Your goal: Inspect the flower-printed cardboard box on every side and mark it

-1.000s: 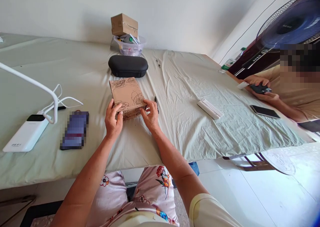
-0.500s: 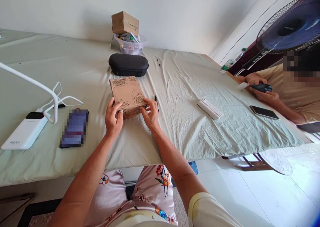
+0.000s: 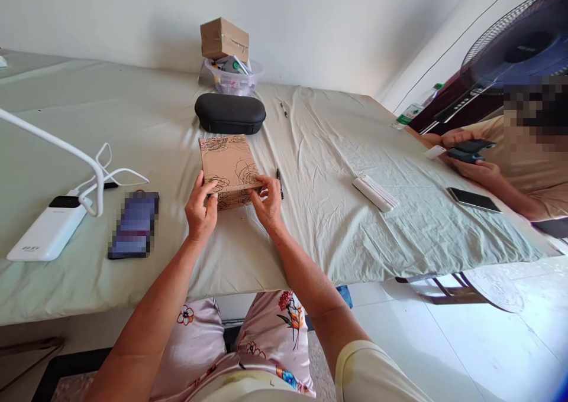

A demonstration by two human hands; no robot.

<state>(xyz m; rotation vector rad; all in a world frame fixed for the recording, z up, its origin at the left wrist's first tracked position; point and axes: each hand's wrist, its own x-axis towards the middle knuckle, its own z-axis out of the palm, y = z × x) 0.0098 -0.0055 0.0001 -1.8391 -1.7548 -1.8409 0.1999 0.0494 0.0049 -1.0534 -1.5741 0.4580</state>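
Gripping a flat, stiff-looking brown kraft-paper box [image 3: 228,168] on the pale green cloth-covered desk [image 3: 319,236], the left hand [image 3: 200,214] and right hand [image 3: 267,203] curl spread fingers around its near corners; it seems light, best held by its sides.

The left hand [image 3: 200,214] and right hand [image 3: 267,203] are bare; a pale yellow short sleeve [image 3: 370,372] ends high on the arm; pale pink trousers [image 3: 270,337] carry red, orange and blue flowers.

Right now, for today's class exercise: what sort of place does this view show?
Probably a room in a home, not a workshop: a creased pale green cloth covers the work surface, a standing electric fan stands beside it, and floral trousers look like house clothes.
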